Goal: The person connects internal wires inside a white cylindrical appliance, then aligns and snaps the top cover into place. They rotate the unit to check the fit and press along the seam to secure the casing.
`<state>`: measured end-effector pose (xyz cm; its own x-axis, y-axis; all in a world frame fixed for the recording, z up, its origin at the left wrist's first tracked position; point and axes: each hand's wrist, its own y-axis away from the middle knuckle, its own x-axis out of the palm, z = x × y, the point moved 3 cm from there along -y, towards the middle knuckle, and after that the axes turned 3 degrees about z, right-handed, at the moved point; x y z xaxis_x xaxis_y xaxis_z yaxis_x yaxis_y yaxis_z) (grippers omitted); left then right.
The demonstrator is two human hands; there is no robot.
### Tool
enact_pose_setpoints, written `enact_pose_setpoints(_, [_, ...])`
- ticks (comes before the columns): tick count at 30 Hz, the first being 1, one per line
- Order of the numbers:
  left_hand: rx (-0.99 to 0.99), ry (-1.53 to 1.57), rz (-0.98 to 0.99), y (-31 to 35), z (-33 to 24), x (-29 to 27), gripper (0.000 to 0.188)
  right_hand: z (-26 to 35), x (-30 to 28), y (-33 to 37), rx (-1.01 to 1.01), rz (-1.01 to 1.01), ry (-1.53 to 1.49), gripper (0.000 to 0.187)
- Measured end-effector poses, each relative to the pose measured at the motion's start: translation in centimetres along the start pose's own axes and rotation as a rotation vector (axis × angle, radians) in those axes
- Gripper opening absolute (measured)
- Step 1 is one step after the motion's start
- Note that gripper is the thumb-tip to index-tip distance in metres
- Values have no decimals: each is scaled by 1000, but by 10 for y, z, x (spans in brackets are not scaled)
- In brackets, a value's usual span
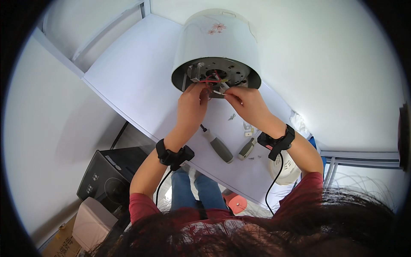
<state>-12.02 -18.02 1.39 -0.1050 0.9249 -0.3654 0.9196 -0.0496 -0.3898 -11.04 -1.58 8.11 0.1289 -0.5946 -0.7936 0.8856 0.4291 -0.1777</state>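
Note:
A white cylindrical appliance shell [217, 43] with a pink flower print lies on its side, its uncovered underside facing me. Inside the rim are a metal plate with holes and red wires [210, 80]. My left hand [191, 105] is closed at the lower left of the opening, pinching thin reddish wires that its fingers partly hide. Across from it, my right hand [249, 105] pinches a white sleeved wire end [218, 92] between thumb and forefinger. The two hands are close together but apart. Both wrists wear black strapped devices with cables.
On the white table [128, 77] lie two grey-handled screwdrivers [221, 150], loose screws [231, 116], small pale parts [248, 134] and a round cream vented cover [291, 171]. Below left are a black appliance [105, 177] and a beige box [93, 220]. Walls stand behind the table.

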Motion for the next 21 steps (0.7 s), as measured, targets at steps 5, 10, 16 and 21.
enact_pose_setpoints(5, [-123, -95, 59, 2, 4, 3, 14, -7, 0, 8, 5, 31, 27, 16])
enact_pose_setpoints(10, [-214, -6, 131, 2, -11, 0, 22, -5, -2, 11, -64, 23, 76, 19])
enact_pose_setpoints(16, [-164, 28, 88, 6, -12, -1, 18, -5, 1, 18, -112, 35, 68, 21])
enact_pose_setpoints(21, [-170, 60, 51, 5, -15, -3, 13, -6, -4, 24, -101, 35, 41, 21])
